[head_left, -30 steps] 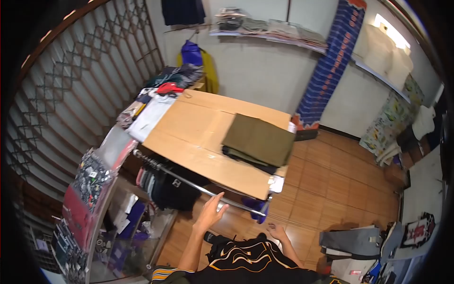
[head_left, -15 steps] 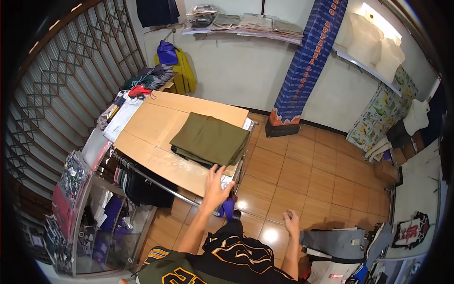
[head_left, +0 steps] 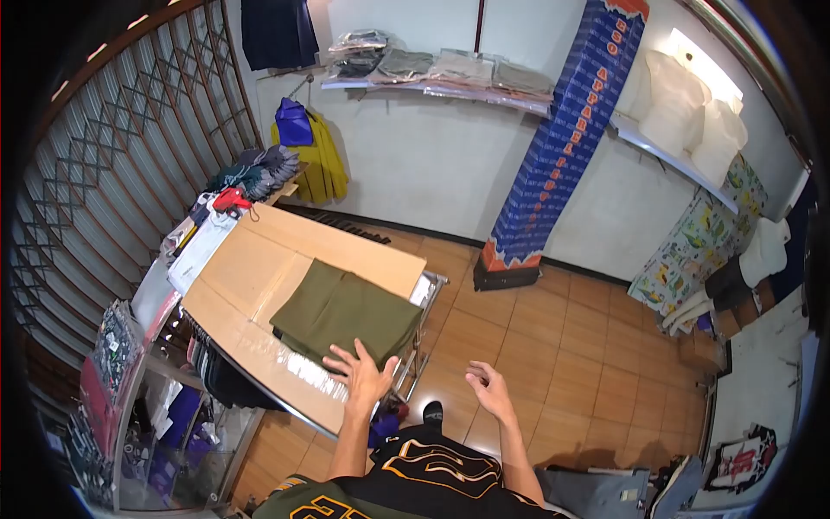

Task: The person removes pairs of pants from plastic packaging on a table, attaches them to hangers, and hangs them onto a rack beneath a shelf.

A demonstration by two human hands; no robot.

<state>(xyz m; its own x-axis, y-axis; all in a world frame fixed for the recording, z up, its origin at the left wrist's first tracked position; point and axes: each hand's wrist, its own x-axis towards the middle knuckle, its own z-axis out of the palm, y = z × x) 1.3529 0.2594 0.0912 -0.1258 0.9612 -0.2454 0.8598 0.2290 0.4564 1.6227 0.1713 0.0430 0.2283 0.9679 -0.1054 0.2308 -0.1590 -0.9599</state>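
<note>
A folded olive-green garment [head_left: 350, 310] lies on the brown cardboard sheet [head_left: 233, 251] that covers the table. A darker fabric edge shows beneath its left side. My left hand [head_left: 365, 377] is open, fingers spread, at the garment's near edge; whether the fingertips touch the cloth I cannot tell. To the right of the table, my right hand [head_left: 490, 389] hovers over the tiled floor, fingers loosely bent and nothing in them.
Hanging clothes and a glass display case [head_left: 186, 432] stand at the left. A blue lettered pillar [head_left: 558, 151] rises beyond the table. Grey folded clothes [head_left: 596, 493] sit at lower right. The wall shelf [head_left: 432, 85] carries bagged garments.
My view has shifted, so the table sits lower and further left. My left hand has spread its fingers by the garment's near edge. My right hand has come closer to the table.
</note>
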